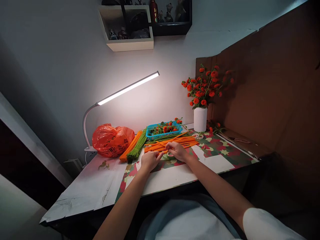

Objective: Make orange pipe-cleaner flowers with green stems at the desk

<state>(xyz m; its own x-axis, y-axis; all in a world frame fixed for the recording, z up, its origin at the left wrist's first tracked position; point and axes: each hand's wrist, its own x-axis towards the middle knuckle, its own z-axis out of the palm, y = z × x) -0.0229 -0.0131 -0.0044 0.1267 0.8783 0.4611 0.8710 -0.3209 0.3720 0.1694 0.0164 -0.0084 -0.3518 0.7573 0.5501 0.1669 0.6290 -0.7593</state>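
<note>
My left hand (150, 160) is over the near edge of the patterned mat, its fingers closed together and pointing right. What it pinches, if anything, is too small to name. My right hand (177, 151) is bent just to the right of it, fingers closed around something that I cannot make out. A small green roll of tape (170, 156) lies under and between the hands. Right behind them are loose orange fuzzy stems (185, 142). An orange bundle (131, 146) and a green bundle of stems (137, 146) lie to the left.
A red plastic bag (112, 141) and a lit lamp (128, 88) are at the left. Behind the stems is a blue basket (160, 136) with flowers. A white vase (200, 119) holds orange-red flowers at the back right. Pliers (240, 140) lie near the cardboard (265, 96).
</note>
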